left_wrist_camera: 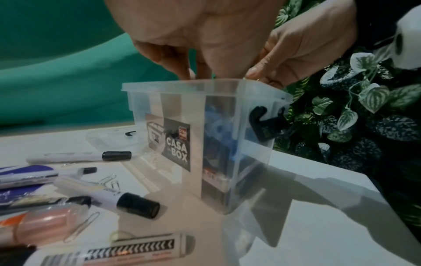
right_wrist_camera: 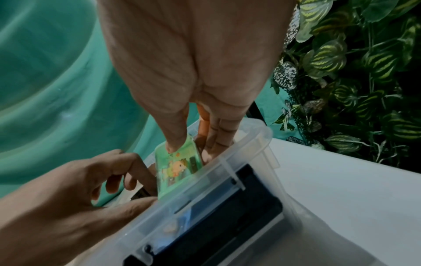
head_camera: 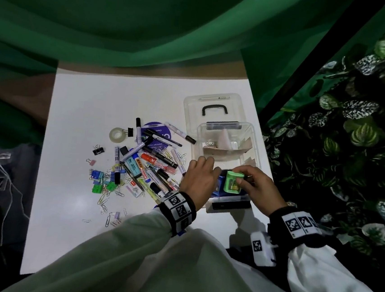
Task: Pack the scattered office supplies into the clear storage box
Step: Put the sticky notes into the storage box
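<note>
On the white tabletop (head_camera: pixel 97 94) stands the clear storage box (left_wrist_camera: pixel 182 100), its lid (head_camera: pixel 211 103) lying flat just behind it. The right hand (head_camera: pixel 259 188) pinches a small green sharpener (head_camera: pixel 232 182) between thumb and fingers and holds it at the near end of the box, partly below the rim, so this grip is pressed onto the sharpener. The left hand (head_camera: pixel 199 179) is at the near left corner of the box, fingers curled down inside the rim beside the sharpener; they seem to touch a dark item there, but I cannot tell whether this grip actually holds it. Inside the box, blue and black things lie at the near end and paper pieces at the far end. To the left of the box a heap of markers (head_camera: pixel 153 156), binder clips (head_camera: pixel 113 176) and paper clips (head_camera: pixel 108 206) lies scattered, with a tape roll (head_camera: pixel 118 134) at its far edge. Green cloth (head_camera: pixel 152 19) hangs behind, and leafy plants (head_camera: pixel 358 126) stand to the right.
</note>
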### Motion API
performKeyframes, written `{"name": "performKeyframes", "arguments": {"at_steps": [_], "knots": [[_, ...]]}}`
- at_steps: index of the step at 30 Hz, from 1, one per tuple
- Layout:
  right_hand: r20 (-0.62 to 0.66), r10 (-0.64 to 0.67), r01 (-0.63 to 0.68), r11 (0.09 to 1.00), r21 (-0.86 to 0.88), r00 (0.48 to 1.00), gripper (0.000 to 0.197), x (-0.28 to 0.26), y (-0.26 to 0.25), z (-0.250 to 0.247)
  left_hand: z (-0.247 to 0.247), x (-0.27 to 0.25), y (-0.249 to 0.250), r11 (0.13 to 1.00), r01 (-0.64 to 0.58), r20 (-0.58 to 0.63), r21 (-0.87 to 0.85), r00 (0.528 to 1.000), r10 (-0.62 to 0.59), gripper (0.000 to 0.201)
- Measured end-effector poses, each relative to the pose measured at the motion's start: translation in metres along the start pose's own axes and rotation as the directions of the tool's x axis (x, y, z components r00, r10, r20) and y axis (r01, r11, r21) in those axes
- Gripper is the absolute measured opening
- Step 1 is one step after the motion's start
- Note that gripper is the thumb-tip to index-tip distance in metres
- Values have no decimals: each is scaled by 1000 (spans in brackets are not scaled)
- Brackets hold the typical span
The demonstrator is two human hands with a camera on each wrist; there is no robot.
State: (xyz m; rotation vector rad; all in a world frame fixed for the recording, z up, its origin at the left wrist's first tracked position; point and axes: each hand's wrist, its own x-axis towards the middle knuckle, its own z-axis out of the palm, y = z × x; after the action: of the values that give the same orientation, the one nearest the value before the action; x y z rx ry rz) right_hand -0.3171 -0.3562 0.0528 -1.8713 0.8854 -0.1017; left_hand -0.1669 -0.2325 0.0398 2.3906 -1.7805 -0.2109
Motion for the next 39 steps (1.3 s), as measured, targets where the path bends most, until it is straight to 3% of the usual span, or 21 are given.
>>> {"name": "performKeyframes", "arguments": {"at_steps": [3, 7, 9, 11, 13, 15, 17, 19, 23, 24, 25, 26, 30, 32, 33, 34, 37, 39], "knots": [[24, 41, -42, 998, 36, 999, 20, 1, -4, 9, 2, -4, -3, 999, -2, 8, 33, 1000, 2, 12], [4, 117, -117, 993, 24, 993, 24, 3, -12, 19, 3, -14, -11, 994, 39, -37, -103, 998, -43, 22], [-27, 107, -109, 986, -124, 994, 31, 5, -15, 25, 2, -20, -16, 975, 38, -50, -218, 998, -50, 16], [-2, 85, -80, 924, -373, 996, 38, 6, -18, 33, 0, -25, -25, 952, 47, -70, -304, 995, -71, 14], [22, 92, -65, 835, -546, 996, 42, 5, -23, 35, 1, -31, -43, 907, 141, -62, -396, 982, -179, 16], [-7, 71, -61, 799, -599, 997, 40, 4, -34, 30, 4, -41, -74, 834, 271, -36, -481, 944, -327, 15], [-60, -27, -14, 805, -593, 998, 33, 3, -54, 27, 7, -58, -116, 779, 386, -46, -495, 883, -467, 12], [-40, -119, 80, 843, -533, 992, 27, 6, -81, 42, 12, -82, -161, 727, 535, -47, -432, 791, -610, 11], [228, -186, 273, 853, -445, 956, 14, 23, -125, 121, 26, -136, -231, 499, 825, 50, -264, 528, -848, 28], [296, -185, 305, 847, -435, 937, 12, 29, -130, 145, 29, -147, -241, 443, 867, 98, -229, 473, -875, 33], [356, -175, 327, 841, -431, 918, 11, 36, -132, 170, 33, -155, -247, 417, 885, 143, -210, 449, -882, 37], [407, -161, 348, 827, -442, 899, 13, 43, -132, 194, 37, -161, -250, 420, 884, 190, -207, 457, -869, 42], [496, -46, 368, 730, -576, 867, 36, 60, -125, 267, 47, -168, -251, 541, 795, 244, -276, 602, -760, 45], [473, -14, 348, 697, -627, 881, 48, 61, -117, 287, 45, -166, -252, 527, 787, 242, -321, 606, -758, 45], [455, -14, 344, 677, -651, 890, 51, 60, -113, 293, 42, -166, -253, 533, 769, 221, -352, 622, -751, 44], [439, -26, 348, 653, -673, 898, 52, 60, -110, 297, 36, -167, -255, 573, 725, 172, -382, 665, -726, 42], [409, -47, 347, 625, -699, 911, 53, 60, -102, 304, 26, -170, -268, 762, 537, -33, -364, 810, -586, 26], [399, -42, 340, 610, -716, 916, 55, 60, -101, 309, 19, -161, -285, 750, 571, -22, -334, 791, -612, 20]]}}
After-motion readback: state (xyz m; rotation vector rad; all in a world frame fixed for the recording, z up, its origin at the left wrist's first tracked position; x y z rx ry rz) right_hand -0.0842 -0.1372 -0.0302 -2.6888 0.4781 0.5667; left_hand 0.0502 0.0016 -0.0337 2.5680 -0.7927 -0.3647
